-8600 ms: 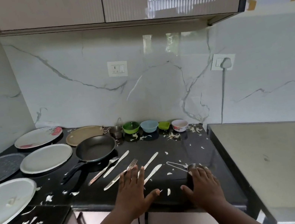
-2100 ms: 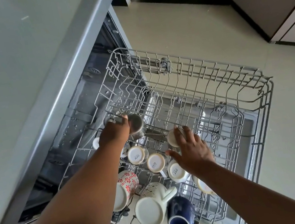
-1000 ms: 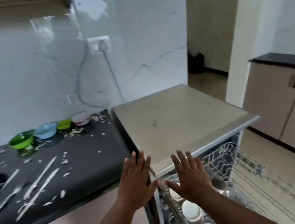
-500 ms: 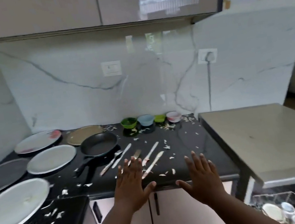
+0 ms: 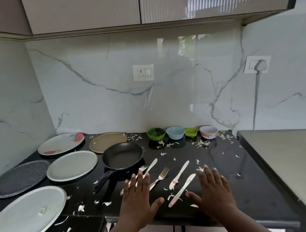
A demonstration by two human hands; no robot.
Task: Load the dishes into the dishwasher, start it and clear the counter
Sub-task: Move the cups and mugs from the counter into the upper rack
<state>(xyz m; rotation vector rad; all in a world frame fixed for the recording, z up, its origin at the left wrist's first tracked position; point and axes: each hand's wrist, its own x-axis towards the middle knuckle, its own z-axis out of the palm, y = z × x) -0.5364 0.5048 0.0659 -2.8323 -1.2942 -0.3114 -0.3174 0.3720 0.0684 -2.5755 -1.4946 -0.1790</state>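
My left hand (image 5: 139,200) and my right hand (image 5: 213,189) hover flat and empty over the front of the black counter (image 5: 221,157), fingers spread. Between and beyond them lie two forks (image 5: 159,177) and two knives (image 5: 182,191). A black frying pan (image 5: 122,156) sits behind the left hand. Several plates lie at the left: a large white one (image 5: 24,218), a grey one (image 5: 72,167), a dark one (image 5: 19,178), a flowered one (image 5: 60,143) and a tan one (image 5: 108,141). Small bowls line the back wall: green (image 5: 156,133), blue (image 5: 175,132), a lime square one (image 5: 190,131), white (image 5: 209,131).
White food scraps are scattered over the counter. The grey dishwasher top (image 5: 301,161) adjoins the counter at the right. Wall cabinets (image 5: 128,0) hang overhead. A socket (image 5: 144,74) and a plugged-in cord (image 5: 257,63) are on the marble wall.
I have turned from the open dishwasher rack back to the counter. Both hands moved forward over the cutlery. The small steel cup that was on the counter went into the rack.
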